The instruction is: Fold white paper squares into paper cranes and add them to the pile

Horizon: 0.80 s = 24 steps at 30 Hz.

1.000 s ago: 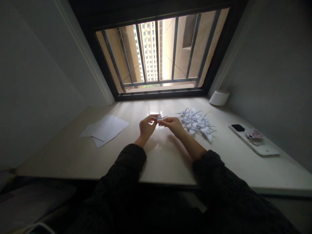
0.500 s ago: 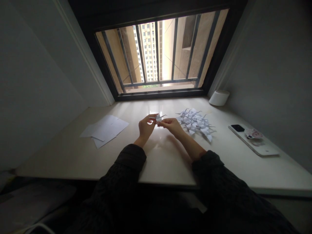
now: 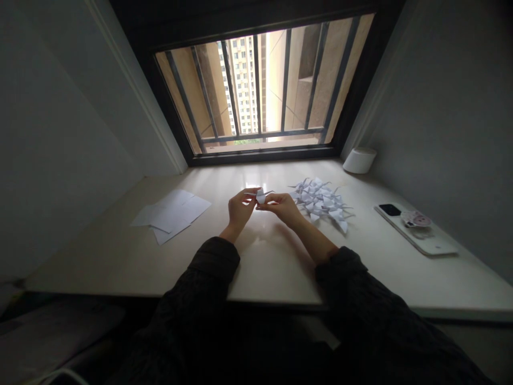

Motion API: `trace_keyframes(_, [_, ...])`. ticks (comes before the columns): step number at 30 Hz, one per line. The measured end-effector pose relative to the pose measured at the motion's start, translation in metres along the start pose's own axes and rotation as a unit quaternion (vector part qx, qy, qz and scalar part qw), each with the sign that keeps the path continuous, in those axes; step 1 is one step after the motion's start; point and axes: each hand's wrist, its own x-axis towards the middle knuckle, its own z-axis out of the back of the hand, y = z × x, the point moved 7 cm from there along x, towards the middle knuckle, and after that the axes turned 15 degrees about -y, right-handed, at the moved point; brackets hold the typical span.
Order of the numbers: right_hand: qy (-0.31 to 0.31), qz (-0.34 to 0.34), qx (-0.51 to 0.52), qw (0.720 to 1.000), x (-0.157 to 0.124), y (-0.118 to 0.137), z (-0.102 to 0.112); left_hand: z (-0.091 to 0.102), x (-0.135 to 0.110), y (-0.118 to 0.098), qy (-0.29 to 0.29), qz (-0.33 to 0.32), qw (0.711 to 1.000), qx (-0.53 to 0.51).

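Observation:
A small white paper crane is held above the middle of the pale tabletop, its thin pointed ends sticking out to both sides. My left hand pinches it from the left, fingers closed on the paper. From the right, my right hand grips its lower part between thumb and fingers. Just beyond the right hand lies a pile of folded white paper cranes. Flat white paper sheets overlap one another to the left of my left hand.
At the right of the tabletop lies a white phone with a round grip on its back. A white cylindrical object stands in the back right corner. A dark-framed window with bars rises behind the table.
Both hands stay in nearly the same place. The right fingers have shifted slightly on the paper crane, and more of its white body shows between the hands.

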Motion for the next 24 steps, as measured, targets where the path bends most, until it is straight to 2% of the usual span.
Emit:
trace_keyframes(12, [0.008,-0.019,0.016,1.0,-0.001,-0.004,-0.001,0.001,0.002,-0.004,0.0,0.015,1.0,-0.01])
trace_keyframes(18, [0.026,-0.013,-0.073,0.997,0.012,-0.015,0.015,0.007,0.004,-0.007,-0.01,-0.007,1.0,0.025])
trace_keyframes(20, [-0.023,0.002,-0.108,0.994,0.02,-0.014,0.03,0.007,0.004,-0.01,-0.009,-0.026,0.999,0.044])
trace_keyframes(22, [-0.085,-0.001,-0.097,0.992,0.025,-0.011,0.044,0.007,0.002,-0.013,0.0,-0.046,0.997,0.056])
trace_keyframes(24, [-0.083,-0.048,-0.062,0.993,0.024,-0.012,0.044,0.004,0.0,-0.016,0.018,-0.061,0.996,0.059])
